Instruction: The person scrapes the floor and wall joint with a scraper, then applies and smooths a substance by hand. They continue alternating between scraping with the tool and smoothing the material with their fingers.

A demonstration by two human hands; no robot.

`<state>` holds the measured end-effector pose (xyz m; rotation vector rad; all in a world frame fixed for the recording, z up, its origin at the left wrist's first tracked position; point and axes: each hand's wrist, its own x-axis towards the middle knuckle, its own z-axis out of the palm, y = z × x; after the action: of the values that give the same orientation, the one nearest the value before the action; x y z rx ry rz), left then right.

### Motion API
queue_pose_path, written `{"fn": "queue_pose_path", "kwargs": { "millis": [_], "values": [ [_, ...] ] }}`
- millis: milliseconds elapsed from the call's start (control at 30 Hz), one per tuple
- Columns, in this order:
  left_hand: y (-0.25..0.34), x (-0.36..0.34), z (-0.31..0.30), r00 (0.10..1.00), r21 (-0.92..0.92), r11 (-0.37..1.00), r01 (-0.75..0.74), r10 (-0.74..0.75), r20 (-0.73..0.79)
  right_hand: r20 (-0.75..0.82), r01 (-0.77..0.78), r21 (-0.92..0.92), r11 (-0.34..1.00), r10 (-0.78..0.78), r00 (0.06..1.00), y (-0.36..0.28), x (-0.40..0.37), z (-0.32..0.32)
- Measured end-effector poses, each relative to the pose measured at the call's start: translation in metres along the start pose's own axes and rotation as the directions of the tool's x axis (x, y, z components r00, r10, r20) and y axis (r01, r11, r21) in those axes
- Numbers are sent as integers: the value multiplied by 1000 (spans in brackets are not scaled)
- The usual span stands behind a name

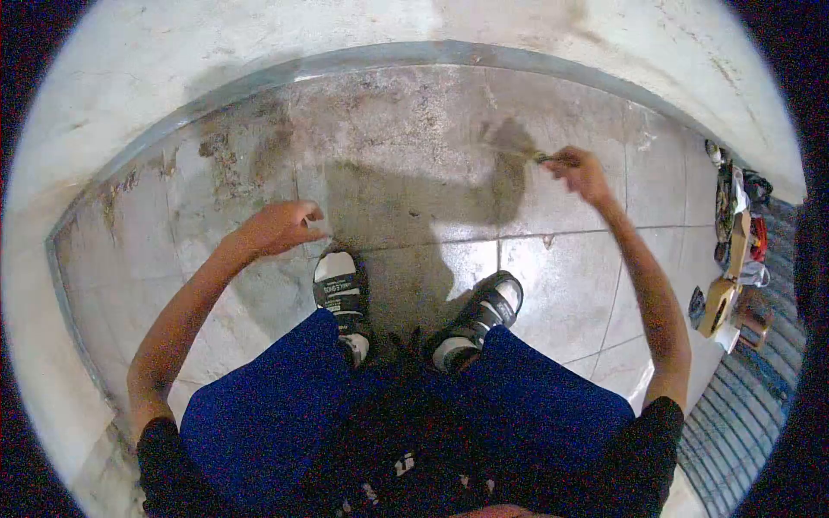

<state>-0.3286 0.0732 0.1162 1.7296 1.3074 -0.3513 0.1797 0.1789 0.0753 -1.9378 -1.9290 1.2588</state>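
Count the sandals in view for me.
2: the left sandal by the left hand, the right sandal beside it, toward the right hand gripping a small tool. More may hide in the clutter at the right edge.

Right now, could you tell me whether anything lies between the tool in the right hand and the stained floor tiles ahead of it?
Nothing visible does. The right hand grips a small tool whose tip reaches out over the stained tiles; only shadow lies there. The left hand and the shoes are nearer the body.
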Motion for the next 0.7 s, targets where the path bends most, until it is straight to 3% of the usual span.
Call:
{"fn": "queue_pose_path", "kwargs": {
  "millis": [100,167,200,367,400,433,467,533,600,633,667,700],
  "values": [
    [-10,-2,-2,1000,93,996,16,-17,16,26,-235,44,971,234,972,31,4,-68],
    [-20,-11,1,992,100,993,-54,65,-107,-26,-313,28,949,313,949,44,2,-103],
    [-21,-18,6,982,103,990,-92,108,-156,-24,-314,14,949,314,949,55,3,-120],
    [6,-37,4,990,-8,992,126,-126,-62,31,-278,-187,942,288,957,58,49,-173],
    [9,-39,4,987,-35,987,157,-158,-39,115,-61,-183,981,83,990,62,68,-174],
    [8,-40,6,987,-22,988,153,-153,-43,199,291,-315,903,-237,951,77,102,-165],
    [3,-40,10,988,-9,989,148,-148,-45,261,590,-423,688,-531,807,81,130,-153],
    [2,-38,14,988,-18,989,149,-149,-41,390,840,-455,297,-781,488,81,177,-109],
    [3,-36,13,987,-53,986,156,-158,-33,291,609,-285,741,-538,791,24,172,-69],
    [4,-35,12,986,-66,985,159,-161,-35,253,253,-232,939,-193,948,-26,142,-64],
    [6,-35,12,985,-83,983,163,-167,-34,242,-149,-166,975,187,952,-52,124,-63],
    [6,-35,13,984,-102,980,170,-174,-34,260,-99,-116,988,127,957,-44,123,-67]
  ]
}}
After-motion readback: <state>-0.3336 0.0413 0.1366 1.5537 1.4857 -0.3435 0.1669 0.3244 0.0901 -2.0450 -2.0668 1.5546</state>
